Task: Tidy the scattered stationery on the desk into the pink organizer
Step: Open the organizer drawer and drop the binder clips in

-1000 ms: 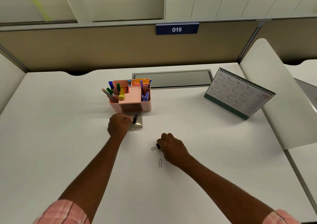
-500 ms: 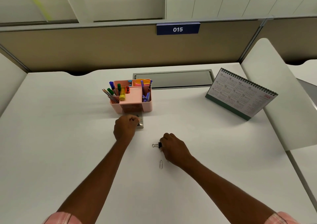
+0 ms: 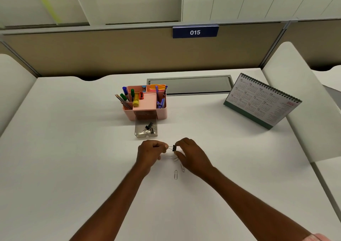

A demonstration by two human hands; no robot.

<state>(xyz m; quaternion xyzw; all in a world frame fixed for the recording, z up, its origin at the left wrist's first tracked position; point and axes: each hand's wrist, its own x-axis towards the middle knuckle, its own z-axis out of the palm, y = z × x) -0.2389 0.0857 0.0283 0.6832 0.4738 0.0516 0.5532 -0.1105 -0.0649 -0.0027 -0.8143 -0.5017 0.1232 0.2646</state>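
The pink organizer (image 3: 162,112) stands mid-desk, filled with markers, pencils and a glue stick. Its clear drawer (image 3: 137,132) is pulled out in front and holds several black binder clips and paper clips. Just in front of the drawer, a black binder clip (image 3: 174,148) is held between both hands: my left hand (image 3: 150,153) pinches its wire handle and my right hand (image 3: 191,155) pinches its black body. Two paper clips lie on the desk below the hands, one paper clip (image 3: 175,174) apart and a second paper clip (image 3: 182,167) by my right wrist.
A spiral desk calendar (image 3: 262,101) stands at the right. A grey cable-tray lid (image 3: 190,84) is set in the desk behind the organizer. A partition with the blue "015" plate (image 3: 195,31) closes the back; white side dividers flank the desk.
My left hand left the drawer and came back to meet my right hand. My right hand lifted the binder clip off the desk, and both hands now pinch it.
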